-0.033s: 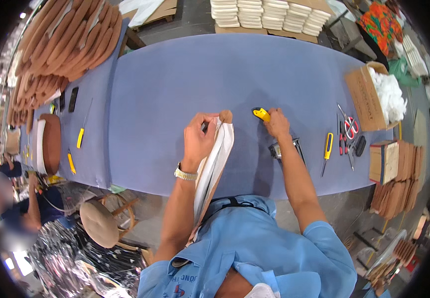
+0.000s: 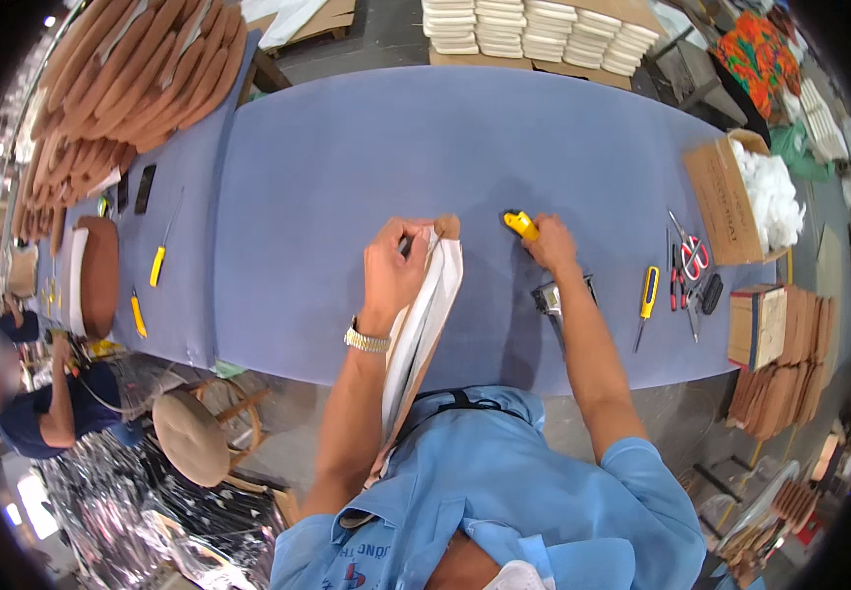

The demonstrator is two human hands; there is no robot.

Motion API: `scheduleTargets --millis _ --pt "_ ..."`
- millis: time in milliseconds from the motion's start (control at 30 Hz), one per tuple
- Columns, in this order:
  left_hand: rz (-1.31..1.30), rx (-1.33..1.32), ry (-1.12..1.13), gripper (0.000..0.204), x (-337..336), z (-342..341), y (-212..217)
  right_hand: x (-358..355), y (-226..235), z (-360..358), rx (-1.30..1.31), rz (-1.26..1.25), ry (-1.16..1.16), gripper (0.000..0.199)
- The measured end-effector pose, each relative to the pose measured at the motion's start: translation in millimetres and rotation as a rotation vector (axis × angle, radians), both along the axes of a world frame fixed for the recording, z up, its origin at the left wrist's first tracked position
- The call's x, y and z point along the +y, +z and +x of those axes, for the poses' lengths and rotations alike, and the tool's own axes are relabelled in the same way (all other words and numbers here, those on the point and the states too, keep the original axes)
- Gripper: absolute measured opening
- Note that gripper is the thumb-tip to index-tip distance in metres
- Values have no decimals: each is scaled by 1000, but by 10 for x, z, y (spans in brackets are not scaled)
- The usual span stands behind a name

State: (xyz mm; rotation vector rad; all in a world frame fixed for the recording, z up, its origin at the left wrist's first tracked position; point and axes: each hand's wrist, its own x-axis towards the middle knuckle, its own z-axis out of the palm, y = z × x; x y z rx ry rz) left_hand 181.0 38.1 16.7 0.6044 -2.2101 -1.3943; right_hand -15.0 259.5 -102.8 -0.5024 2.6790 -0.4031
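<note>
My left hand [image 2: 393,270], with a gold watch at the wrist, pinches the far end of a long brown-covered cushion [image 2: 424,315]. The cushion is held edge-on, its white underside showing, and its near end reaches back to my shirt. Farther right, my right hand [image 2: 551,246] is closed around a yellow utility knife [image 2: 521,225] above the blue table. The knife is apart from the cushion, and I cannot make out its blade. A black-and-silver tool [image 2: 549,299] lies partly hidden beneath my right forearm.
On the blue table [image 2: 347,147], a yellow-handled screwdriver [image 2: 648,295], red-handled scissors [image 2: 695,256] and pliers lie right, near a carton [image 2: 723,202] of white stuffing. Brown cushions [image 2: 130,79] are piled far left. A stool [image 2: 191,440] and a person [image 2: 61,403] are at lower left.
My right hand and the utility knife have shifted very slightly to the right. The person at lower left has changed posture a little. My left hand keeps its grip on the cushion.
</note>
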Motion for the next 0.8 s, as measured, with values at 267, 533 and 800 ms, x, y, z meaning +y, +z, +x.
scheduleTargets --millis 267,533,800 --pt "373 -26 91 17 -51 -202 -14 -58 1510 -63 -393 -1545 -352 28" --pt "437 -35 55 16 45 -371 -56 -426 1725 1065 -312 -1687 -199 26" --pt "408 81 15 11 -30 -316 -171 -570 1549 1445 202 -1241 32 22"
